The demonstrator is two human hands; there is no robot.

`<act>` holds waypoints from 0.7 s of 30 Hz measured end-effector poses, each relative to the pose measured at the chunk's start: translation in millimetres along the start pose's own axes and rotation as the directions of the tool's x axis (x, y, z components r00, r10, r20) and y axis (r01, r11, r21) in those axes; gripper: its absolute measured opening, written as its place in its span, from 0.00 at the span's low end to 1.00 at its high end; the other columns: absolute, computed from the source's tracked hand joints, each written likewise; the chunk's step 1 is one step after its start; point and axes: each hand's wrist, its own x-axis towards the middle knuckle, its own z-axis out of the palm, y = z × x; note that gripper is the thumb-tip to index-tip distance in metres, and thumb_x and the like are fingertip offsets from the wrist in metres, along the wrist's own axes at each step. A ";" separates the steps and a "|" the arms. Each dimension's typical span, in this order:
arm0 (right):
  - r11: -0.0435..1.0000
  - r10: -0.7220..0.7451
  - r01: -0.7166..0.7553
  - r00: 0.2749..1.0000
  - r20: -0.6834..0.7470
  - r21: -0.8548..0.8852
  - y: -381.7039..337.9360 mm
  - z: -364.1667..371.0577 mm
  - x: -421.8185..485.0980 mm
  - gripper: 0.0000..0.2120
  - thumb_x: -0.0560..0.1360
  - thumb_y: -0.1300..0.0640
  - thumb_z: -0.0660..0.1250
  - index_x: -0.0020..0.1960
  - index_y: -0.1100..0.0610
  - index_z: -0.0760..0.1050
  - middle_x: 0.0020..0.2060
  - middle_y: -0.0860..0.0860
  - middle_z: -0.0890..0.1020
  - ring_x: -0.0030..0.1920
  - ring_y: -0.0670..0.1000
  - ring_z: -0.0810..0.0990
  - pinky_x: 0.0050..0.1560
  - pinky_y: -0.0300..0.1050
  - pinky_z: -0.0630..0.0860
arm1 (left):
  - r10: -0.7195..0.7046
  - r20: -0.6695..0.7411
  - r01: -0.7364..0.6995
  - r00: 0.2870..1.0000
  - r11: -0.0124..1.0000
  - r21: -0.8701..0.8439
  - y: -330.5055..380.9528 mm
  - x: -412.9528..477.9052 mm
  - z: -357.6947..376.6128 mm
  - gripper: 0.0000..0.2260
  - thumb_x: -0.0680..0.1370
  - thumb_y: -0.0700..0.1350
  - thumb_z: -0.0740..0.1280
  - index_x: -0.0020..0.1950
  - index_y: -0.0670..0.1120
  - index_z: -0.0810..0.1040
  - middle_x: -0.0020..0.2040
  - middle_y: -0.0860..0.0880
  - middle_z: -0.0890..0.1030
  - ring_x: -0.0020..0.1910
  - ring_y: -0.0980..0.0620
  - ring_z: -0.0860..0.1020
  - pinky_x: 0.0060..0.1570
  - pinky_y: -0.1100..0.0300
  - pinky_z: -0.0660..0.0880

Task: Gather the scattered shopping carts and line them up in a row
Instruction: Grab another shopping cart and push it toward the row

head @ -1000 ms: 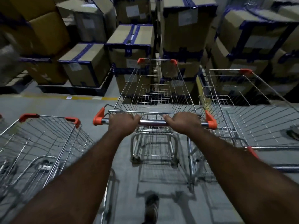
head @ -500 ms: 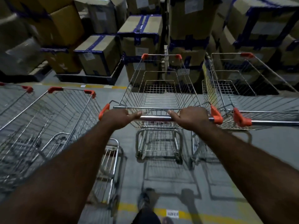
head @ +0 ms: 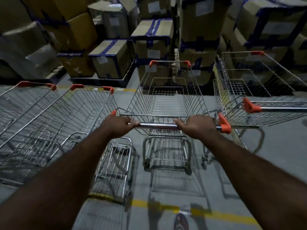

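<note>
Now listed, every place given from the cart in hand.

Cart (head: pixel 166 103): chrome wire, empty, narrowing toward its front; orange caps (head: pixel 224 125) at the bar ends and front corners; rack (head: pixel 166 155) beneath. It stands between two neighbours, straight ahead of the person, with its long axis running away from the hands toward the boxes.

Bar (head: pixel 157 125): bright steel tube, crosswise at the cart's rear.

Left hand (head: pixel 118 126): fingers wrapped over the bar's left end in a full hold.

Right hand (head: pixel 197 126): wrapped likewise near the right end. Both hands are equally near; neither leads.

Left cart (head: pixel 79 112): just beside, roughly parallel, its front rim nearer the person than the cart's.

Far cart (head: pixel 25 97): beyond the left cart, partly cut off.

Right cart (head: pixel 265 103): just beside, its handle slightly farther forward than the bar.

Boxes (head: pixel 149 37): taped cartons stacked ahead of the cart's front.

Line (head: pixel 216 213): yellow stripe behind the cart, nearer the person.

Judgement: the cart appears to be in its slot; a short straight push, both arms even, would likely level it with the right cart.
</note>
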 end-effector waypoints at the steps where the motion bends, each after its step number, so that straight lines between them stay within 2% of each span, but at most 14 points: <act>1: 1.000 -0.005 0.005 1.000 0.000 0.007 -3.8 1.0 -6.8 0.45 0.74 0.22 0.39 0.33 0.56 0.79 0.31 0.51 0.80 0.33 0.51 0.78 0.47 0.44 0.77 | -0.007 0.008 0.007 1.000 1.000 -0.004 -5.5 -8.7 2.3 0.37 0.75 0.75 0.42 0.67 0.55 0.77 0.69 0.47 0.77 0.78 0.39 0.58 0.75 0.43 0.46; 3: 1.000 -0.010 0.011 1.000 -0.002 0.016 -13.2 4.1 -20.2 0.45 0.74 0.22 0.39 0.32 0.56 0.78 0.30 0.51 0.79 0.32 0.51 0.78 0.45 0.44 0.77 | 0.001 0.029 0.000 1.000 0.999 -0.047 -16.1 -25.9 7.1 0.35 0.75 0.75 0.44 0.67 0.56 0.77 0.68 0.46 0.78 0.78 0.37 0.55 0.75 0.42 0.49; 6: 0.999 -0.018 0.018 1.000 0.001 0.029 -27.8 8.5 -44.6 0.47 0.72 0.22 0.37 0.31 0.56 0.78 0.29 0.50 0.79 0.31 0.51 0.78 0.45 0.45 0.79 | 0.082 0.044 -0.079 0.996 0.994 -0.073 -32.5 -52.9 12.8 0.40 0.71 0.78 0.44 0.61 0.54 0.80 0.58 0.49 0.83 0.73 0.42 0.66 0.73 0.44 0.57; 8: 0.999 -0.036 0.036 0.999 0.016 0.006 -35.7 8.5 -60.3 0.47 0.72 0.22 0.35 0.32 0.56 0.78 0.29 0.50 0.78 0.32 0.50 0.78 0.46 0.45 0.79 | 0.120 0.002 -0.119 0.993 0.989 -0.087 -47.8 -71.0 18.9 0.29 0.75 0.73 0.55 0.57 0.52 0.81 0.51 0.51 0.82 0.70 0.45 0.69 0.66 0.48 0.67; 10: 1.000 -0.025 0.025 0.999 0.022 -0.015 -41.1 7.9 -75.5 0.45 0.73 0.22 0.37 0.32 0.55 0.78 0.30 0.50 0.79 0.33 0.50 0.78 0.47 0.45 0.78 | 0.166 -0.065 -0.171 0.984 0.983 -0.070 -57.1 -90.4 25.5 0.19 0.77 0.64 0.65 0.55 0.51 0.80 0.49 0.52 0.80 0.61 0.48 0.74 0.54 0.54 0.72; 12: 1.000 -0.014 0.014 1.000 0.023 0.010 -47.7 11.2 -91.1 0.45 0.73 0.22 0.37 0.31 0.55 0.78 0.30 0.51 0.79 0.33 0.50 0.78 0.48 0.47 0.78 | 0.202 -0.130 -0.206 0.971 0.978 -0.015 -60.8 -106.3 35.2 0.16 0.77 0.60 0.68 0.55 0.49 0.80 0.53 0.50 0.79 0.58 0.48 0.74 0.54 0.54 0.71; 14: 1.000 -0.005 0.004 1.000 0.026 0.024 -54.6 15.7 -107.3 0.45 0.73 0.21 0.38 0.31 0.55 0.77 0.30 0.52 0.79 0.32 0.51 0.77 0.48 0.48 0.79 | 0.248 -0.178 -0.245 0.952 0.969 0.035 -63.3 -120.1 45.3 0.15 0.77 0.57 0.69 0.56 0.49 0.80 0.62 0.47 0.77 0.68 0.45 0.69 0.63 0.49 0.69; 16: 1.000 -0.010 0.009 1.000 0.024 0.019 -61.3 16.1 -122.8 0.46 0.72 0.21 0.37 0.31 0.55 0.77 0.30 0.52 0.79 0.32 0.51 0.77 0.49 0.49 0.79 | 0.267 -0.186 -0.259 0.946 0.963 0.068 -67.9 -133.6 52.3 0.15 0.77 0.57 0.69 0.57 0.49 0.80 0.71 0.46 0.72 0.73 0.45 0.63 0.67 0.45 0.67; 19: 1.000 -0.019 0.018 0.999 0.040 0.012 -69.6 15.0 -147.1 0.46 0.73 0.22 0.37 0.33 0.56 0.79 0.31 0.52 0.80 0.34 0.51 0.78 0.46 0.46 0.76 | 0.264 -0.196 -0.253 0.944 0.964 0.080 -70.9 -153.8 59.6 0.15 0.76 0.55 0.70 0.58 0.49 0.80 0.74 0.46 0.67 0.74 0.46 0.61 0.67 0.45 0.67; 21: 1.000 -0.011 0.012 0.999 0.042 -0.015 -74.6 15.2 -159.2 0.45 0.75 0.23 0.38 0.35 0.55 0.81 0.31 0.52 0.80 0.35 0.50 0.79 0.43 0.46 0.71 | 0.265 -0.189 -0.256 0.946 0.964 0.072 -70.1 -166.1 63.3 0.13 0.76 0.53 0.71 0.58 0.49 0.79 0.71 0.47 0.71 0.72 0.46 0.65 0.66 0.46 0.68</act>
